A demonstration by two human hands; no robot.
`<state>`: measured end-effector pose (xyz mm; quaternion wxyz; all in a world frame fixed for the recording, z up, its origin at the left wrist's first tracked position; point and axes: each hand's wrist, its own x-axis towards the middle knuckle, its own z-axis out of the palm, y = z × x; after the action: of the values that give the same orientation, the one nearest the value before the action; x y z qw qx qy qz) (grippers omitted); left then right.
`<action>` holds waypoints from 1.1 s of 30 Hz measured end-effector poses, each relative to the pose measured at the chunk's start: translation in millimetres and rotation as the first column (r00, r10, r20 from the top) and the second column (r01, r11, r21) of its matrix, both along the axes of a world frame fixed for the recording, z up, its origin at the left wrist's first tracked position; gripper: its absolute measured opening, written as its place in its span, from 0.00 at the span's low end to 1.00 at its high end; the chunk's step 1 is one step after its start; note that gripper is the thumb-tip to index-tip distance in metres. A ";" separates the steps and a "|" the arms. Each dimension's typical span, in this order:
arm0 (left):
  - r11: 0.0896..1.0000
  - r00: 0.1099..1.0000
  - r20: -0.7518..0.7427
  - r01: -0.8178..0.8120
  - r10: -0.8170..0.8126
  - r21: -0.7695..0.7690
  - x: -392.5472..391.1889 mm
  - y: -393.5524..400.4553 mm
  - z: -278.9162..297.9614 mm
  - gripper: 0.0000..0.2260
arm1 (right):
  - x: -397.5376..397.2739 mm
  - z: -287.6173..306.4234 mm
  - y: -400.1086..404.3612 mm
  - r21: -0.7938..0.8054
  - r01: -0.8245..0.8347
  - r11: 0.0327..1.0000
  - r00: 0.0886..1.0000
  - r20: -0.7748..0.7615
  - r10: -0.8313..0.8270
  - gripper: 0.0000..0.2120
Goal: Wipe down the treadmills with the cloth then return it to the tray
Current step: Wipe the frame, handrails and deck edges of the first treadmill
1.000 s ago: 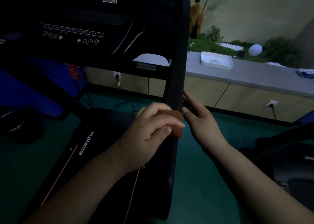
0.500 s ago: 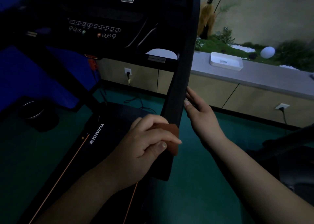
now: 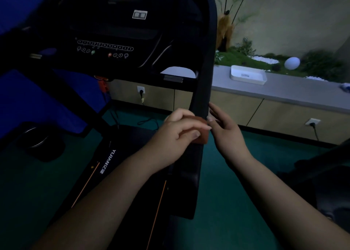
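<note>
A black treadmill [image 3: 121,46] fills the left and middle of the view, its console up top and its belt below. My left hand [image 3: 180,134] grips a reddish-brown cloth [image 3: 201,136] and holds it against the treadmill's right upright [image 3: 205,69]. My right hand [image 3: 225,128] rests with straight fingers on the right side of the same upright, level with the cloth. A white tray [image 3: 248,75] sits on the grey counter at the right, far from both hands.
A grey counter [image 3: 284,92] over wooden cabinets runs along the right wall, with plants and a white ball lamp [image 3: 292,63] behind it. Wall sockets with cables sit low on the cabinets. Another dark machine [image 3: 325,183] stands at the right edge. The floor is green.
My left hand slid the cloth down the upright and has come back up it. The right hand stayed on the upright's side. The view shifted slightly.
</note>
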<state>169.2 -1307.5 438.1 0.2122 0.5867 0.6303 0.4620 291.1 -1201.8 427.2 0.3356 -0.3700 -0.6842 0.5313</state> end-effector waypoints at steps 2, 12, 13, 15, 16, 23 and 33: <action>1.000 1.000 0.018 0.010 -0.011 0.013 -6.2 13.1 0.4 0.15 | -2.7 1.1 5.3 -0.004 0.012 1.000 1.000 0.002 -0.012 0.19; 0.991 0.986 0.160 -0.073 0.054 0.116 -28.3 71.8 -10.2 0.16 | -21.9 0.0 25.0 -0.008 0.133 0.991 0.991 -0.014 -0.133 0.16; 0.991 0.982 0.180 -0.077 0.056 0.111 -29.7 76.4 -10.7 0.16 | -22.5 -0.9 26.3 -0.001 0.137 0.991 0.990 -0.007 -0.137 0.17; 0.989 0.977 0.203 -0.091 0.067 0.114 -31.6 83.6 -11.0 0.15 | -23.9 -2.3 28.5 0.003 0.144 0.990 0.990 0.001 -0.144 0.17; 0.988 0.974 0.211 -0.102 0.076 0.115 -32.8 86.8 -11.1 0.15 | -24.9 -2.8 29.7 -0.002 0.147 0.989 0.989 0.003 -0.147 0.17; 0.987 0.860 0.511 -0.083 0.000 0.139 -50.4 94.1 -17.3 0.13 | -38.1 -2.0 48.4 -0.039 0.150 0.988 0.988 -0.024 -0.151 0.15; 0.810 0.833 0.140 -0.554 0.536 0.191 -126.1 145.7 -12.4 0.16 | -69.5 7.1 99.5 -0.009 0.093 0.996 0.996 -0.009 -0.093 0.21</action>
<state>43.1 -1161.8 425.7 0.0282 0.3826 0.7068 0.5943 221.6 -1102.3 434.3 0.3613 -0.4004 -0.6624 0.5199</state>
